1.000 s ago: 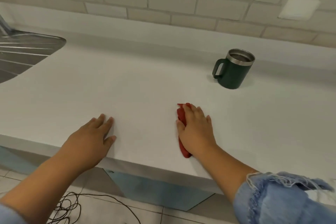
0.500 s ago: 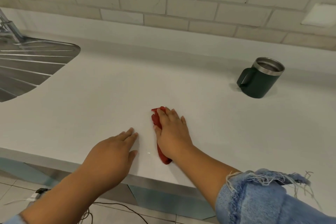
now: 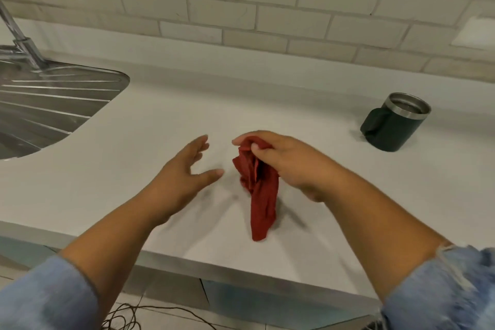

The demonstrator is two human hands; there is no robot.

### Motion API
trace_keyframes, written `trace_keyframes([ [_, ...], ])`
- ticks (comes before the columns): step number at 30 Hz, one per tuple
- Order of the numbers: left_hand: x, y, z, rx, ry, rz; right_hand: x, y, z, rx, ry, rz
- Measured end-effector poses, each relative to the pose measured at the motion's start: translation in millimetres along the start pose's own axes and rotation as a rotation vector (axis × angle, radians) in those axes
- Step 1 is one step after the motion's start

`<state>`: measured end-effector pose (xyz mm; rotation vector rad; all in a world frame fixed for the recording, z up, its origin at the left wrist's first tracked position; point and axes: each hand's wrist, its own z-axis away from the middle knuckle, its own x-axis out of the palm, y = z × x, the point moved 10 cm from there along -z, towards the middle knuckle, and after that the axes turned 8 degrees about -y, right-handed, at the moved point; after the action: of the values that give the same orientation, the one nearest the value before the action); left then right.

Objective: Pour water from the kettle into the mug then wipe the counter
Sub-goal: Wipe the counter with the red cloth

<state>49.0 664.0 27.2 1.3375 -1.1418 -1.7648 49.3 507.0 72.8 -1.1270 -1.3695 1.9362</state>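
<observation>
At counter (image 3: 166, 120) centre, right hand (image 3: 289, 161) pinches red cloth (image 3: 261, 190) by its top, limp tail trailing. Left hand (image 3: 184, 171) spread, empty. Light, floppy; likely best bunched before wiping.

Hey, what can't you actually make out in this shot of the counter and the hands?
Head view only:
- Kettle: not in view at all.
- Mug: water level unclear; interior dim, seen at a slant.
- Left hand: motion blur hides whether it touches the counter.
- Cloth: upper part hidden inside the right hand.
- Sink: cut off by the left edge.
</observation>
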Motion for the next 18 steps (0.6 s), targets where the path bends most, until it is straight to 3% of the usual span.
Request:
trace_keyframes([
  [3, 33, 18, -14, -0.006, -0.204, 0.185, -14, -17, 14, -0.051, 0.012, -0.087],
  [6, 66, 29, -13, 0.026, -0.396, 0.262, -36, -20, 27, -0.118, 0.143, -0.248],
  [8, 74, 33, -10, 0.058, -0.413, 0.340, -57, -8, 39, -0.126, 0.266, -0.354],
  [11, 64, 33, -6, 0.105, -0.283, 0.379, -72, 26, 58, -0.052, 0.430, -0.365],
  [13, 56, 29, 0, 0.109, -0.116, 0.184, -62, 51, 66, -0.006, 0.443, -0.257],
  [15, 54, 34, 11, 0.157, 0.052, -0.220, -44, 72, 68, 0.055, 0.390, -0.013],
  [18, 101, 44, 22, 0.313, 0.016, -0.833, -40, 96, 73, 0.114, 0.404, 0.363],
])
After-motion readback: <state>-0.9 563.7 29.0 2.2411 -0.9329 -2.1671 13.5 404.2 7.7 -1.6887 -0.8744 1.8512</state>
